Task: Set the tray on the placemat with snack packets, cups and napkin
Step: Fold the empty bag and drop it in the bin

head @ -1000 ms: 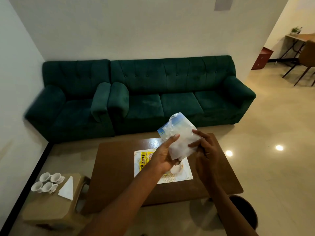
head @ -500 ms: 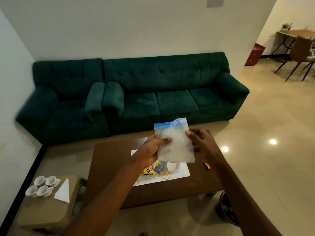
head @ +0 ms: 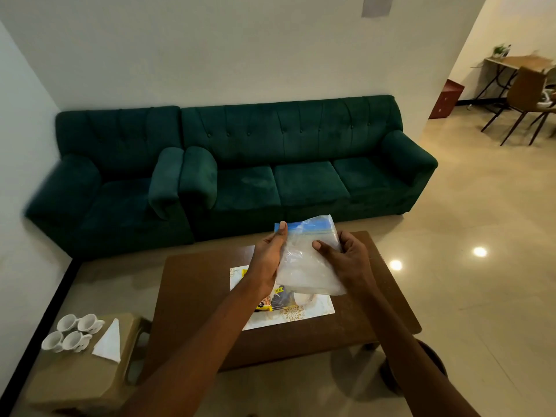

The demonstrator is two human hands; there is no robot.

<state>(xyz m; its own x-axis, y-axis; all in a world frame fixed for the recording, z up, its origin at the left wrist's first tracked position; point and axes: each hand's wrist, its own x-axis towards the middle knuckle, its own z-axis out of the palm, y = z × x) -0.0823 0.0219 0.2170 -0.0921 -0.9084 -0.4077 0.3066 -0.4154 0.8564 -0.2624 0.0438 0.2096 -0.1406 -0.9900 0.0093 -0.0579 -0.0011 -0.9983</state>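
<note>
A clear plastic zip bag (head: pixel 307 260) with a blue top strip is held up over the brown coffee table (head: pixel 195 290). My left hand (head: pixel 267 260) grips its left edge and my right hand (head: pixel 346 257) grips its right edge. Below it a white patterned placemat (head: pixel 301 314) lies on the table, with a yellow snack packet (head: pixel 266 305) on it, partly hidden by my left arm. Several white cups (head: pixel 72 331) and a folded white napkin (head: pixel 109 341) rest on a low beige stool at lower left.
The beige stool (head: pixel 81 377) stands left of the table. A green sofa (head: pixel 288 164) and a matching armchair (head: pixel 111 182) line the wall behind. A dark round object (head: pixel 433 362) sits on the floor by the table's right front. Chairs and a desk (head: pixel 523 94) stand far right.
The bag has gone from crumpled and tilted to spread flatter between both hands, with my grip shifted to its two sides. The camera view has drifted slightly.
</note>
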